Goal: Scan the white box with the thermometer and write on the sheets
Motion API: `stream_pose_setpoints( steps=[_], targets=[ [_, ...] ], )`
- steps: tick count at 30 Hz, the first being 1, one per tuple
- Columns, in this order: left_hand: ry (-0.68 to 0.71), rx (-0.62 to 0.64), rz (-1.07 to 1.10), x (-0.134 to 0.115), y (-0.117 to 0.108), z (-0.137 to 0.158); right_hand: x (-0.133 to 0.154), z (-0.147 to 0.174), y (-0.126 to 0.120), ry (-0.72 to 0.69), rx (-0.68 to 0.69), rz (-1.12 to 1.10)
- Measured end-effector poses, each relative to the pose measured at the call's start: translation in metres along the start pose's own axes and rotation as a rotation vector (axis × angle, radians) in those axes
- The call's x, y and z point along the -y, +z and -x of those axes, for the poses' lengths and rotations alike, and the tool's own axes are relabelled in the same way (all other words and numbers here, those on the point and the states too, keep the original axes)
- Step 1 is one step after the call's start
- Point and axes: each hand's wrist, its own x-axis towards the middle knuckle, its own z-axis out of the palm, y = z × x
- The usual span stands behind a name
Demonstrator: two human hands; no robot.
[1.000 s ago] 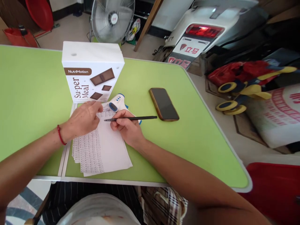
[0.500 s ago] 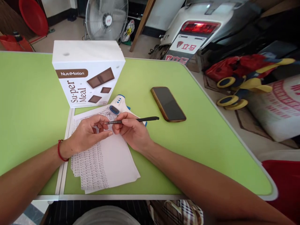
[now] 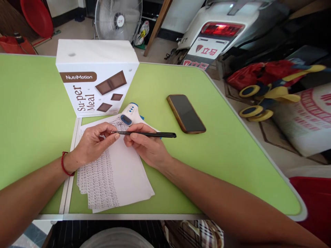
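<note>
A slim black pen (image 3: pixel 155 134) lies nearly level above the papers, its tip toward the left. My right hand (image 3: pixel 147 144) is closed round its middle, thumb along the near side. My left hand (image 3: pixel 94 143), a red cord on its wrist, has thumb and fingers pinched at the pen's tip. Beneath both hands is a stack of papers (image 3: pixel 129 179), the top sheet's left half covered in rows of handwriting. Just behind the right hand rests a white and blue handheld thermometer (image 3: pixel 131 113), partly hidden by that hand.
A white NutriMotion box (image 3: pixel 97 53) stands behind the papers on the green table (image 3: pixel 227 165). To the right lies a phone (image 3: pixel 186 114) in a brown case. Beyond the table are a fan (image 3: pixel 119 20), a white scooter (image 3: pixel 222 20) and a large sack (image 3: pixel 305 117).
My left thumb has risen to the pen's tip, closing the gap it had with the fingers. The pen has tilted slightly, its rear end a little lower.
</note>
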Motion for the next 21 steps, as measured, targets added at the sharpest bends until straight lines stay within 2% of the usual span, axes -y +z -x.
stream_pose_setpoints(
  steps=[6,9,11,13,16,18,20,21],
  targets=[
    [0.021,-0.034,-0.019,-0.002,-0.003,0.0,-0.002,0.003,0.0,-0.08,0.022,0.066],
    [0.032,-0.081,-0.063,0.0,-0.006,-0.002,-0.003,0.009,0.001,-0.232,0.03,0.179],
    [0.05,-0.145,-0.091,0.0,-0.007,-0.004,-0.002,0.013,0.001,-0.386,0.027,0.357],
    [0.102,-0.256,-0.126,-0.002,-0.009,-0.005,-0.001,0.015,0.001,-0.57,0.034,0.614],
    [0.302,-0.515,-0.273,-0.008,-0.018,-0.008,0.001,0.013,-0.004,-0.818,0.055,1.006],
    [0.435,-0.693,-0.417,-0.01,-0.029,-0.01,0.001,0.01,-0.008,-0.857,0.097,1.192],
    [0.425,-0.794,-0.53,-0.007,-0.043,-0.012,0.001,0.006,-0.013,-0.84,0.174,1.33],
    [0.374,-0.799,-0.556,-0.004,-0.049,-0.014,0.001,0.005,-0.015,-0.838,0.223,1.392]
  ],
)
